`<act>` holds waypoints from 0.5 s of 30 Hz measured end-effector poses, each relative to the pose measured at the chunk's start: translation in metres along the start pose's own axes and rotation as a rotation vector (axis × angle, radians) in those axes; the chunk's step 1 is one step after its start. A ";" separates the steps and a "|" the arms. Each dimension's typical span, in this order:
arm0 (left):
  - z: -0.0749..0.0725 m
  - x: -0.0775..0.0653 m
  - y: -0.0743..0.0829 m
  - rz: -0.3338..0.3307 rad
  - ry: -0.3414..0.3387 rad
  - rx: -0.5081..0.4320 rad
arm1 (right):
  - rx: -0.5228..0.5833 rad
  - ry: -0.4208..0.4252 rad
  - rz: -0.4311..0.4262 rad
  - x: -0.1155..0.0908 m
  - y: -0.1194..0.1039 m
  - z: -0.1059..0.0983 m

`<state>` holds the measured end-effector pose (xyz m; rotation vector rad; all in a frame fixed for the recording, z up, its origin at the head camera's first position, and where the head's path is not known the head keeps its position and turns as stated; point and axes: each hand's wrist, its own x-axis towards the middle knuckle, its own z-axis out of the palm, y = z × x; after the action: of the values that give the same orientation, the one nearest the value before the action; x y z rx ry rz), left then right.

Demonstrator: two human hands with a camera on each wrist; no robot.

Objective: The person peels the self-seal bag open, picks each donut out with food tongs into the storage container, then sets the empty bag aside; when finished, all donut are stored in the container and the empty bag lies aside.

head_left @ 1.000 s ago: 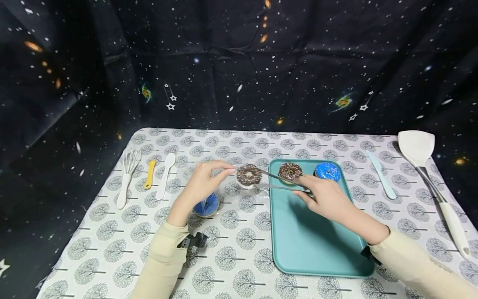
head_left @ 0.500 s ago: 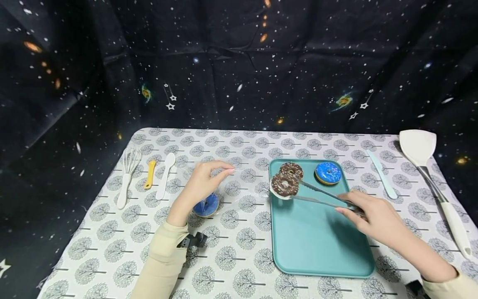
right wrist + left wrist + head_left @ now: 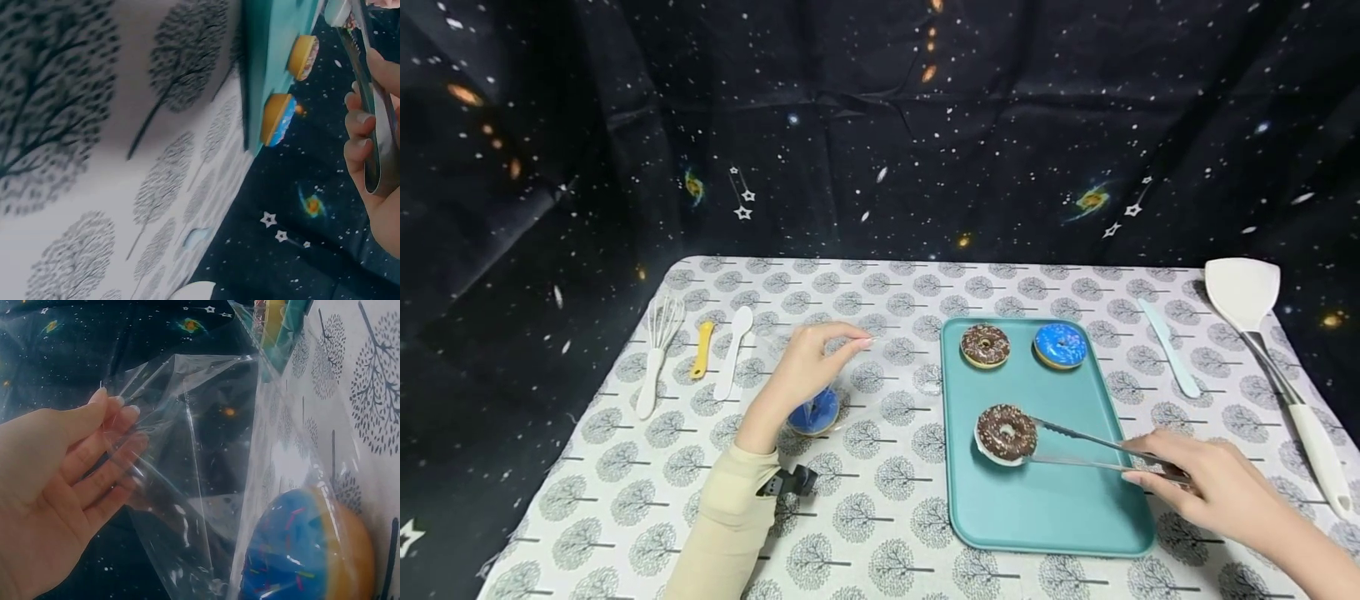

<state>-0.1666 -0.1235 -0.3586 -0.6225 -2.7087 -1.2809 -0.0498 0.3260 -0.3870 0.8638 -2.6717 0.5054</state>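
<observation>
My right hand (image 3: 1210, 483) grips metal tongs (image 3: 1097, 442), whose tips pinch a chocolate donut (image 3: 1007, 434) with a pale base over the teal tray (image 3: 1037, 525). At the tray's far end sit another chocolate donut (image 3: 985, 345) and a blue donut (image 3: 1060, 345), their yellow sides showing in the right wrist view. My left hand (image 3: 808, 367) pinches the edge of a clear plastic bag (image 3: 206, 462) between thumb and fingers, holding it up. Inside the bag lies a blue sprinkled donut (image 3: 287, 550), partly hidden by my left hand in the head view.
Left of the bag lie a whisk (image 3: 657, 350), a yellow-handled tool (image 3: 702, 350) and a white spoon (image 3: 732, 354). A pale blue knife (image 3: 1168, 348) and a white spatula (image 3: 1277, 375) are right of the tray. A tree-print cloth (image 3: 880, 533) covers the table.
My right hand has drawn back to the right with the tongs, carrying the chocolate donut from the bag to over the tray's middle. The left hand has stayed in place.
</observation>
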 end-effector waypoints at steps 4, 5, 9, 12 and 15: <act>-0.001 0.000 -0.001 -0.002 0.001 -0.002 | 0.024 -0.018 -0.019 -0.003 0.005 0.003; -0.001 0.000 -0.001 0.001 0.002 -0.001 | 0.036 -0.021 -0.023 -0.004 0.006 0.004; -0.002 0.001 -0.002 0.018 0.009 0.002 | 0.059 -0.031 -0.048 -0.005 0.010 0.008; -0.002 0.000 -0.002 0.010 0.008 0.003 | 0.039 -0.048 -0.044 -0.005 0.012 0.008; -0.003 0.000 -0.001 0.007 0.007 -0.002 | 0.025 -0.071 -0.031 -0.005 0.013 0.007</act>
<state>-0.1672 -0.1267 -0.3579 -0.6257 -2.6979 -1.2824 -0.0547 0.3350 -0.3983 0.9464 -2.7163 0.5114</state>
